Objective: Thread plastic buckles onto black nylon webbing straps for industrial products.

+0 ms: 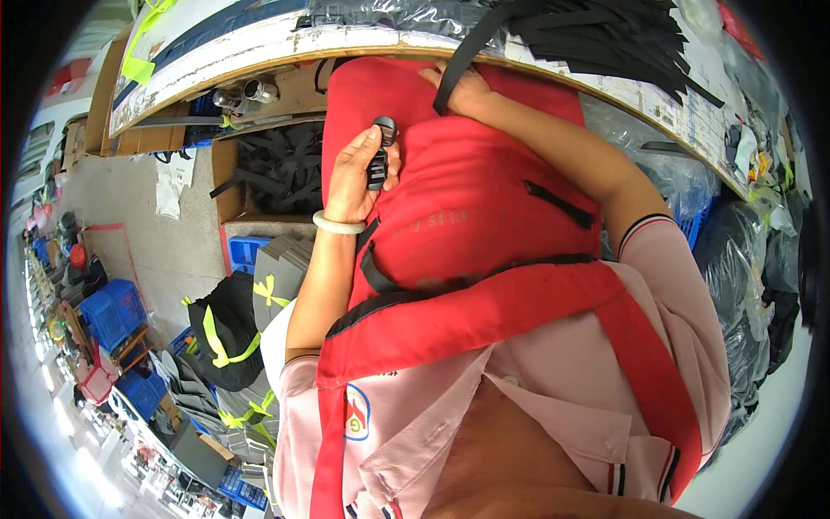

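Note:
My left hand (353, 173) is closed around a black plastic buckle (377, 169), its slotted body showing between thumb and fingers. It is held up over the left side of the red apron (450, 190) on my lap. Near the table's front edge, my right hand (467, 92) is closed at a black webbing strap (458, 73), which curves down from the tabletop and crosses the fingers. The strap partly hides those fingers, and its end hangs just below them.
Black straps (596, 43) lie heaped on the white worktable (285, 69). Below it, a cardboard box (226, 182) holds more black strips (281, 164). A glass jar (259, 90) sits under the tabletop. Clear plastic bags (735, 268) are on the right; blue crates (112, 311) stand left.

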`<move>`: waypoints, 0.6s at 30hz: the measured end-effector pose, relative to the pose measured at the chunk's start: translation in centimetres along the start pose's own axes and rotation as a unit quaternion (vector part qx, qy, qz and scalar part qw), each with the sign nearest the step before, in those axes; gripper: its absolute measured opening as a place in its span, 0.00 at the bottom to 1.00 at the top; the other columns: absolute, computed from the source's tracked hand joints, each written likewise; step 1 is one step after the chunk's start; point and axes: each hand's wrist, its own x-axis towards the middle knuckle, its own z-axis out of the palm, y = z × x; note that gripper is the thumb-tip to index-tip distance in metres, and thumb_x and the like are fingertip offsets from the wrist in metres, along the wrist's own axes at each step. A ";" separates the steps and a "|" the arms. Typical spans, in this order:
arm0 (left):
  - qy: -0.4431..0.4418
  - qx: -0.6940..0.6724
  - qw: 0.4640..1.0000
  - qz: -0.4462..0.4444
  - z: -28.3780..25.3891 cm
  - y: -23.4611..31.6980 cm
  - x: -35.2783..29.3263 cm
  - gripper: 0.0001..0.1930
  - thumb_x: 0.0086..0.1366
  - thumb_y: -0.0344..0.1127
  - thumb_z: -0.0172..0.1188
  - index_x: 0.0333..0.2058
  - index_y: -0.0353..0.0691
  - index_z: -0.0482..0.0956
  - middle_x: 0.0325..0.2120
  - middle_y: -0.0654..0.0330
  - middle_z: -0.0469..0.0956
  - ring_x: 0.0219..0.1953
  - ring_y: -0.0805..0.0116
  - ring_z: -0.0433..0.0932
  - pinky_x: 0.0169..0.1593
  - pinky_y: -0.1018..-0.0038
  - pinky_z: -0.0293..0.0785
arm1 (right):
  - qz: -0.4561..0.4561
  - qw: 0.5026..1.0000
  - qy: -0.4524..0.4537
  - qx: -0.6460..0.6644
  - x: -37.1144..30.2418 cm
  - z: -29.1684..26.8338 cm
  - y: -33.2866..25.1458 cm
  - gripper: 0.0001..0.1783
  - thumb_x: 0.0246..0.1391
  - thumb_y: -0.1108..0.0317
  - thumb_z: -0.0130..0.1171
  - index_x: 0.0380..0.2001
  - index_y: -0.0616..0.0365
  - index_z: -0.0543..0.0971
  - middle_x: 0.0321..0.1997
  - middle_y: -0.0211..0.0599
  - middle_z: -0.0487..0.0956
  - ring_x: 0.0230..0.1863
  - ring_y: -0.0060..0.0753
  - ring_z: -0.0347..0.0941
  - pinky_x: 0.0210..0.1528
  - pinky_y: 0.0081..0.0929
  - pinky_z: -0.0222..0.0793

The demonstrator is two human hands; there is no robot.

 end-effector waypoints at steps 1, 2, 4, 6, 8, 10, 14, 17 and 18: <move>0.002 0.001 1.000 0.000 0.0 0.0 0.0 0.15 0.71 0.44 0.48 0.39 0.36 0.72 0.26 0.59 0.73 0.22 0.72 0.70 0.19 0.80 0.64 | -0.001 1.000 0.000 0.002 0.4 0.4 0.5 0.25 0.55 0.64 0.50 0.58 0.49 0.68 0.55 0.51 0.73 0.54 0.53 0.70 0.59 0.39 0.63; -0.006 -0.017 1.000 0.004 0.1 0.1 0.0 0.15 0.71 0.43 0.48 0.39 0.35 0.72 0.26 0.58 0.74 0.22 0.71 0.71 0.19 0.79 0.66 | 0.020 0.997 -0.041 0.060 0.8 0.6 1.3 0.21 0.56 0.65 0.46 0.54 0.49 0.71 0.51 0.52 0.75 0.50 0.53 0.72 0.54 0.40 0.67; -0.011 -0.039 0.999 0.010 -0.1 0.1 0.1 0.15 0.71 0.42 0.47 0.39 0.35 0.73 0.26 0.58 0.75 0.21 0.71 0.72 0.20 0.78 0.67 | 0.097 0.984 -0.065 0.137 0.7 1.1 1.8 0.15 0.55 0.68 0.45 0.44 0.52 0.76 0.43 0.54 0.77 0.44 0.55 0.75 0.46 0.46 0.71; -0.029 -0.058 0.998 0.004 -0.5 0.1 0.3 0.16 0.71 0.43 0.47 0.39 0.34 0.72 0.28 0.57 0.75 0.25 0.67 0.76 0.22 0.75 0.72 | 0.055 0.984 -0.088 0.145 -1.0 -0.5 2.7 0.13 0.54 0.69 0.46 0.42 0.53 0.76 0.43 0.53 0.78 0.44 0.55 0.74 0.45 0.46 0.71; -0.008 -0.069 0.998 0.002 -0.6 0.3 0.2 0.16 0.71 0.43 0.47 0.40 0.33 0.72 0.29 0.56 0.76 0.28 0.64 0.78 0.24 0.73 0.75 | 0.013 0.976 -0.143 0.166 -2.9 -4.4 2.7 0.13 0.53 0.71 0.51 0.42 0.56 0.76 0.44 0.50 0.78 0.45 0.54 0.74 0.45 0.43 0.70; 0.017 -0.093 0.995 -0.011 -1.1 0.3 0.4 0.17 0.71 0.43 0.47 0.42 0.32 0.72 0.34 0.53 0.77 0.37 0.56 0.81 0.33 0.65 0.82 | -0.001 0.964 -0.162 0.209 -4.5 -8.7 1.3 0.14 0.52 0.73 0.54 0.44 0.57 0.76 0.44 0.47 0.78 0.45 0.51 0.74 0.45 0.39 0.70; 0.046 -0.088 0.994 -0.049 0.7 0.8 1.0 0.17 0.71 0.44 0.47 0.45 0.33 0.72 0.38 0.51 0.77 0.42 0.56 0.80 0.42 0.60 0.82 | -0.092 0.926 -0.011 0.366 -6.6 -14.1 -4.7 0.14 0.53 0.70 0.56 0.44 0.57 0.76 0.43 0.42 0.78 0.46 0.47 0.74 0.48 0.35 0.70; -0.034 -0.140 0.984 -0.106 1.6 1.3 1.1 0.17 0.71 0.43 0.47 0.45 0.33 0.72 0.40 0.50 0.77 0.42 0.58 0.80 0.42 0.61 0.82 | -0.165 0.901 0.016 0.401 -5.7 -16.4 -8.9 0.16 0.53 0.69 0.57 0.47 0.55 0.76 0.46 0.39 0.77 0.49 0.44 0.72 0.51 0.33 0.69; -0.003 -0.112 0.989 -0.096 1.5 0.7 0.8 0.16 0.70 0.43 0.48 0.44 0.34 0.72 0.38 0.52 0.77 0.37 0.63 0.80 0.33 0.70 0.82 | -0.207 0.897 0.079 0.383 -5.2 -15.8 -9.2 0.17 0.53 0.71 0.57 0.48 0.54 0.75 0.47 0.38 0.76 0.49 0.43 0.71 0.51 0.34 0.68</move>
